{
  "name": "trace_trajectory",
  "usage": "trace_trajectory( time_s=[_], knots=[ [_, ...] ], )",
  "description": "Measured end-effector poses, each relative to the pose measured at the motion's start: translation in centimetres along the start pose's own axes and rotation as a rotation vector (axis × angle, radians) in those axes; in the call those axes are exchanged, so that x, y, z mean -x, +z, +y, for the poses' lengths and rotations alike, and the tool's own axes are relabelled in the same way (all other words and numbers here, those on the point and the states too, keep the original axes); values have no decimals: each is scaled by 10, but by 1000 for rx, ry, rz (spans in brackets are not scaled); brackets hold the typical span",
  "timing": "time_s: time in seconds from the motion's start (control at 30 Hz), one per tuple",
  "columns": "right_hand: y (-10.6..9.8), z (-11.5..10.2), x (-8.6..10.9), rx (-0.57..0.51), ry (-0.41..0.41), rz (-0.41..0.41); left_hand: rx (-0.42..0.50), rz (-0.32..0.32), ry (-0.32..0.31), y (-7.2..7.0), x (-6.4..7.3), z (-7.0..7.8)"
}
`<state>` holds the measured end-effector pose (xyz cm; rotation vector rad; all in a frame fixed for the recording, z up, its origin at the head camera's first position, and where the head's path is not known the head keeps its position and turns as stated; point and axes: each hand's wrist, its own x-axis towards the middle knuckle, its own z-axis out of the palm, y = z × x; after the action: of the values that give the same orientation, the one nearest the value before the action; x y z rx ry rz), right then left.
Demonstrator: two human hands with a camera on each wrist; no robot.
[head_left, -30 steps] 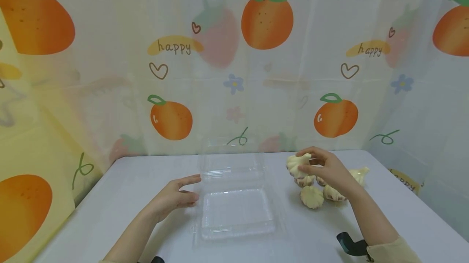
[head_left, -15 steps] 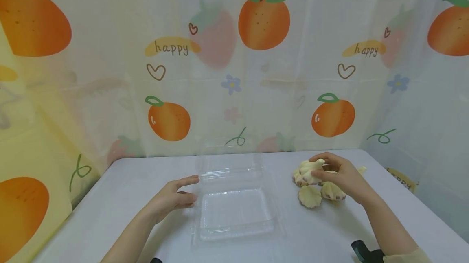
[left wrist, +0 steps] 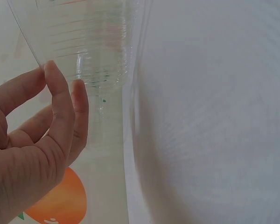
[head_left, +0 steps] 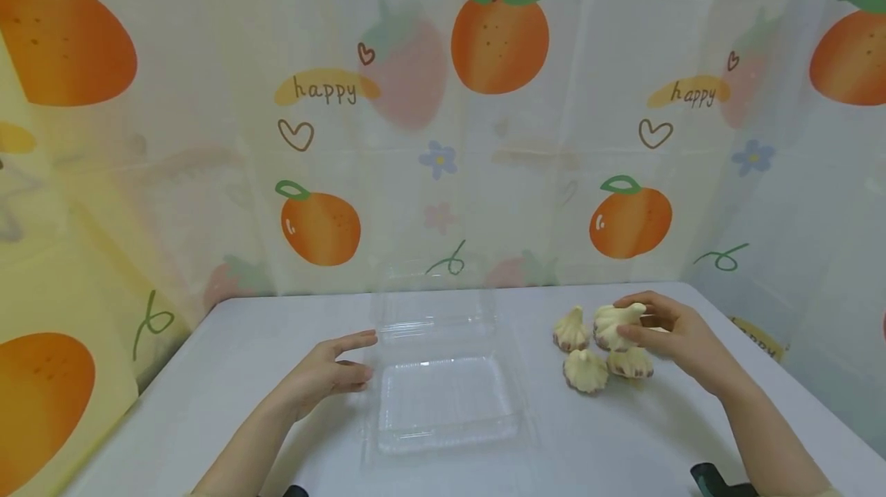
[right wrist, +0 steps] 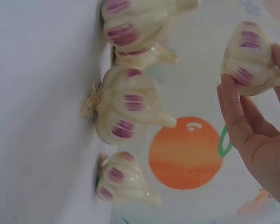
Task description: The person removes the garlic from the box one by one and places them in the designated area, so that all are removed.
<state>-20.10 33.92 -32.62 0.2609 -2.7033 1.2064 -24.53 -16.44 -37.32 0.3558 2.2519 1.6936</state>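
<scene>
My right hand [head_left: 681,331] holds a garlic bulb [head_left: 616,328] between thumb and fingers, above the other bulbs. In the right wrist view, this held bulb [right wrist: 248,58] is pale with purple streaks and apart from the bulbs standing at left. A bulb [head_left: 571,330], a second bulb [head_left: 586,371] and a third bulb [head_left: 631,364] rest on the table; my right hand partly hides the spot behind. My left hand [head_left: 321,374] has its fingertips at the left edge of a clear plastic container [head_left: 450,435], thumb and finger apart. Its lid [head_left: 436,308] stands raised behind.
The white table [head_left: 277,328] ends against a curtain [head_left: 415,197] printed with oranges and strawberries. A dark strap-like piece [head_left: 720,481] shows by the right forearm. One bulb in the right wrist view has straw-coloured roots [right wrist: 91,100].
My right hand has carried the held garlic bulb rightward and slightly down, uncovering the bulb at the left of the group. The left hand and the container have stayed in place.
</scene>
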Motion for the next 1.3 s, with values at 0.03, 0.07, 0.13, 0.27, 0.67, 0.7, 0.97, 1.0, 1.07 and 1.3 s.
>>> trace_trajectory(
  time_s=[0.03, 0.07, 0.13, 0.27, 0.67, 0.7, 0.97, 1.0, 1.07, 1.3],
  knots=[
    [-2, 1, 1, 0, 9, 2, 0, 0, 1, 0, 0, 0],
    [-4, 2, 2, -3, 14, 3, 0, -1, 3, 0, 0, 0],
    [-7, 3, 3, -10, 26, 5, 1, -2, 4, 0, 0, 0],
    [-18, 6, 8, -9, 38, 13, 6, -4, 7, 0, 0, 0],
    [-39, 23, 14, -15, 52, 28, 7, -7, 5, 0, 1, 0],
    [-40, 24, 15, -15, 50, 31, 7, -8, 6, -1, 1, 0],
    [-40, 35, 14, -12, 39, 43, 4, 1, 7, 0, 0, 0],
    [-39, 37, 13, -12, 39, 45, 2, 2, 7, 0, 1, 1],
    [-39, 42, 12, 0, 56, 43, -4, 7, 7, 0, 1, 2],
    [-36, 56, 9, 24, 104, 44, -8, 8, 5, 1, 2, 3]
  ],
)
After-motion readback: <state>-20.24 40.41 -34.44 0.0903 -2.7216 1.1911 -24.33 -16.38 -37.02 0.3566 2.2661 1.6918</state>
